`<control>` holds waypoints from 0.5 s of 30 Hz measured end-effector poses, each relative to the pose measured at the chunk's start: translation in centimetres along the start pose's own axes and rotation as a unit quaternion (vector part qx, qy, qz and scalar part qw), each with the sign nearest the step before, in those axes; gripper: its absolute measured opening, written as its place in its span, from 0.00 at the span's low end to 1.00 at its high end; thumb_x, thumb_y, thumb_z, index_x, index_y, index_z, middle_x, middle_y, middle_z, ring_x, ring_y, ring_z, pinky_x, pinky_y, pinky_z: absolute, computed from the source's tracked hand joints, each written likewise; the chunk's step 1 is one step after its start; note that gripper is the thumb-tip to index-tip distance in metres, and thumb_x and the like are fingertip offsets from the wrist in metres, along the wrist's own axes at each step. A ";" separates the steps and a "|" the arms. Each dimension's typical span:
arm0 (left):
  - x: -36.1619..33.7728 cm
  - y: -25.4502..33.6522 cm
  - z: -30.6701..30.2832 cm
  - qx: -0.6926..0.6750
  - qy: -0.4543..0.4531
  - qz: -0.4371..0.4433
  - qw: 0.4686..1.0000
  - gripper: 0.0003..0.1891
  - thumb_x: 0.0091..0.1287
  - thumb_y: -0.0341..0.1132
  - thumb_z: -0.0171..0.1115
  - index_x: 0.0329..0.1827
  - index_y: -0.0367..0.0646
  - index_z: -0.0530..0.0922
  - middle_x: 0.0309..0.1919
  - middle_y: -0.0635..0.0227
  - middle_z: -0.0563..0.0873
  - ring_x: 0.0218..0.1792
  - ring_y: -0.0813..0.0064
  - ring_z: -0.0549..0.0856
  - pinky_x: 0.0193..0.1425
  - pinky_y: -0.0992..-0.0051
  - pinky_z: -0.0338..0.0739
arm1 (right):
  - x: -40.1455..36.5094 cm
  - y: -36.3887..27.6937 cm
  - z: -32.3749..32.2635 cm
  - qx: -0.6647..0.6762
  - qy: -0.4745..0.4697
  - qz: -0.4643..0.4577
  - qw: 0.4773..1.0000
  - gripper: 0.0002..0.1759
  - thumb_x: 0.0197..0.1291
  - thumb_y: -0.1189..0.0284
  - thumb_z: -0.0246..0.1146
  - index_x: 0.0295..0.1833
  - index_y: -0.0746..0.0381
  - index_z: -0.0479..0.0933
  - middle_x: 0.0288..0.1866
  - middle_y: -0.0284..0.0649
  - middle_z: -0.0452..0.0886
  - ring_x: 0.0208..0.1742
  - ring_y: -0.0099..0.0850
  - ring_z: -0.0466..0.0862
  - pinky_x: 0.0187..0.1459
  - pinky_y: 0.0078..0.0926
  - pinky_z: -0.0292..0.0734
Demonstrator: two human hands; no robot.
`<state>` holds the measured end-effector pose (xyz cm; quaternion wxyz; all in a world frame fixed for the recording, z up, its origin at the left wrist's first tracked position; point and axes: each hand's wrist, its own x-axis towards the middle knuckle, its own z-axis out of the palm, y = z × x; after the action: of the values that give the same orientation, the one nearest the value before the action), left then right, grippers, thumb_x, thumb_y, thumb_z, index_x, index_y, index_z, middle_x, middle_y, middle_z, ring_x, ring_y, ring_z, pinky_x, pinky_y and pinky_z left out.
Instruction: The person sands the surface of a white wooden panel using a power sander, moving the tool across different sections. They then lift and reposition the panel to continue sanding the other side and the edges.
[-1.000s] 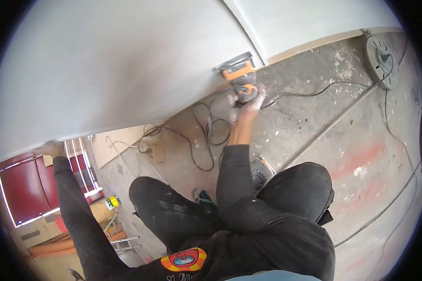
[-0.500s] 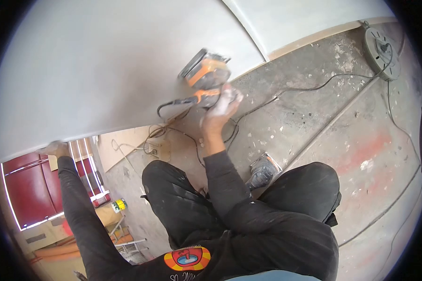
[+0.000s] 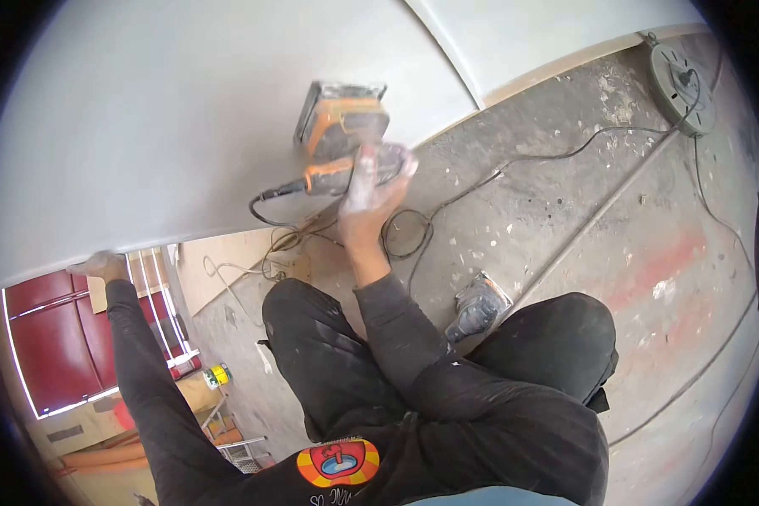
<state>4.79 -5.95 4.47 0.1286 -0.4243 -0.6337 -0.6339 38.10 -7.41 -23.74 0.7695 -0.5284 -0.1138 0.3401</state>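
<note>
My right hand (image 3: 369,198), dusted white, is closed around the grip of an orange and black electric sander (image 3: 346,126). The sander's flat pad faces the large white panel (image 3: 160,126); whether it touches all along cannot be seen. From the grip's end a black cord (image 3: 266,198) curves down. Far to the left, my left hand (image 3: 105,266) grips the lower edge of the same panel, its fingertips partly hidden. A second, dusty sander (image 3: 479,305) lies on the floor beside my knee.
A round cable reel (image 3: 681,91) stands on the paint-spotted concrete floor (image 3: 557,211), with cords running across it. Loops of cable lie near a beige board (image 3: 215,261). At lower left are a yellow-labelled can (image 3: 217,375) and a metal stepladder (image 3: 243,455).
My right hand has carried the sander left along the panel, and the tool has turned a little. My left hand stays on the panel edge.
</note>
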 end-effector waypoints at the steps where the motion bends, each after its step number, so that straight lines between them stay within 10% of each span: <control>1: 1.1 -1.3 -0.6 0.016 0.003 0.010 1.000 0.34 0.80 0.61 0.33 0.81 0.50 0.60 0.78 0.61 0.67 0.72 0.54 0.73 0.75 0.47 0.75 | 1.6 -0.2 -0.2 -0.059 0.016 -0.069 0.996 0.20 0.74 0.63 0.65 0.57 0.67 0.69 0.48 0.46 0.77 0.48 0.33 0.79 0.53 0.33 0.77; 4: 1.9 -1.4 -1.2 -0.049 -0.008 -0.036 0.998 0.39 0.77 0.68 0.34 0.80 0.51 0.62 0.78 0.62 0.67 0.73 0.53 0.72 0.74 0.46 0.75 | 5.8 1.4 -1.9 0.169 0.046 0.167 0.970 0.20 0.73 0.62 0.64 0.55 0.65 0.69 0.43 0.44 0.78 0.41 0.31 0.82 0.40 0.31 0.81; 10: 3.4 -2.0 -1.1 -0.118 -0.025 -0.042 0.992 0.43 0.74 0.72 0.32 0.80 0.51 0.65 0.78 0.61 0.68 0.76 0.54 0.68 0.81 0.47 0.65 | 2.8 11.2 -5.1 0.301 0.045 0.352 0.885 0.20 0.74 0.56 0.58 0.56 0.61 0.66 0.40 0.42 0.79 0.29 0.31 0.83 0.16 0.29 0.75; 15: 4.4 -3.6 -2.1 -0.122 -0.009 -0.059 0.991 0.45 0.74 0.73 0.31 0.79 0.48 0.66 0.77 0.61 0.69 0.77 0.55 0.67 0.83 0.50 0.61 | -6.3 14.2 -3.1 0.316 0.024 0.478 0.819 0.20 0.75 0.53 0.56 0.58 0.56 0.65 0.44 0.41 0.80 0.28 0.32 0.82 0.18 0.31 0.76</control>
<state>-1.14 -5.61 5.40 0.0324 -0.4039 -0.5765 -0.7096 29.33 -10.80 -36.53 0.6375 -0.2520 0.2853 0.6698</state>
